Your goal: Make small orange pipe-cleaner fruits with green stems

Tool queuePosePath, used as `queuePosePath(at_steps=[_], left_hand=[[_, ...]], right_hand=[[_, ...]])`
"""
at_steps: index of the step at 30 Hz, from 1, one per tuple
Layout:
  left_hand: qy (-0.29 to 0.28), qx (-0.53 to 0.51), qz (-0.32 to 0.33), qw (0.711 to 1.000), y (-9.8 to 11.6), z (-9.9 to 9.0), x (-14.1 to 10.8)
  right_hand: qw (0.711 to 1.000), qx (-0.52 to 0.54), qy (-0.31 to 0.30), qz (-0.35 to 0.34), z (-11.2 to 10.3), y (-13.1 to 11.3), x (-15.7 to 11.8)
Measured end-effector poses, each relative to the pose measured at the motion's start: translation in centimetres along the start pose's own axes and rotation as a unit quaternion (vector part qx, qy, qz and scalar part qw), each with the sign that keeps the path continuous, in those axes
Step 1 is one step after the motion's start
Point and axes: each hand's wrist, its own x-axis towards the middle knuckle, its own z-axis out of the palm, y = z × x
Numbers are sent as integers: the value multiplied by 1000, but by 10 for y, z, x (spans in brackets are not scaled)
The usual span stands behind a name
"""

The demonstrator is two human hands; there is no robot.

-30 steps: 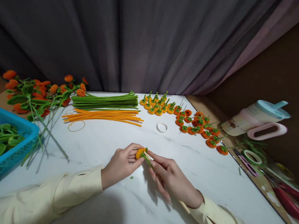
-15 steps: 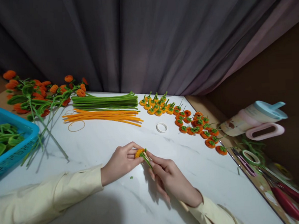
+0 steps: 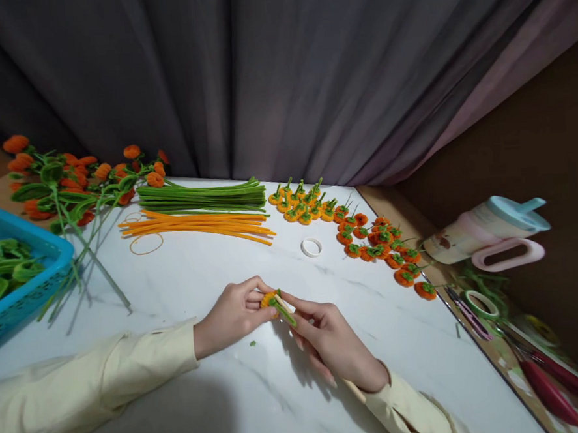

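Observation:
My left hand (image 3: 236,314) pinches a small yellow-orange pipe-cleaner pumpkin (image 3: 267,301) between thumb and fingers. A green pipe-cleaner stem (image 3: 286,313) slants from it down to the right. My right hand (image 3: 330,338) is closed around a thin pale wooden stick (image 3: 354,390); the stick's tip lies against the green top of the pumpkin, and its back end shows below my right wrist. The middle of the stick is hidden by the palm. A tiny green scrap (image 3: 252,343) lies on the table just below my left hand.
Green pipe cleaners (image 3: 200,198) and orange pipe cleaners (image 3: 196,225) lie behind my hands, near a white tape ring (image 3: 311,246). Finished yellow pumpkins (image 3: 304,202) and orange pumpkins (image 3: 381,237) stand right. A blue basket (image 3: 29,291), orange flowers (image 3: 74,177), a tumbler (image 3: 480,231) and pliers (image 3: 548,383) flank them.
The stick and green stem have shifted slightly against the pumpkin as my right hand turns a little. Both hands keep their grips. The camera view has moved very slightly.

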Motion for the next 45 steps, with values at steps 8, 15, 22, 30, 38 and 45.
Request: queuePosePath(at_steps=[8, 15, 22, 30, 38, 45], left_hand=[[-16, -32, -27, 999, 1, -2, 2], [-21, -44, -39, 998, 2, -1, 2], [-28, -59, -73, 995, 3, -4, 5], [-48, -82, -80, 992, 3, -5, 7], [-53, -85, -80, 992, 3, -6, 8], [-74, -112, -78, 988, 3, -8, 9]], right_hand=[[964, -236, 18, -125, -2, 4, -3], [899, -370, 42, -228, -6, 8, 0], [837, -491, 6, -240, -9, 13, -4], [859, -430, 14, -278, -12, 14, -1], [831, -476, 9, -287, -13, 20, 1], [769, -607, -17, -201, -10, 14, -6]])
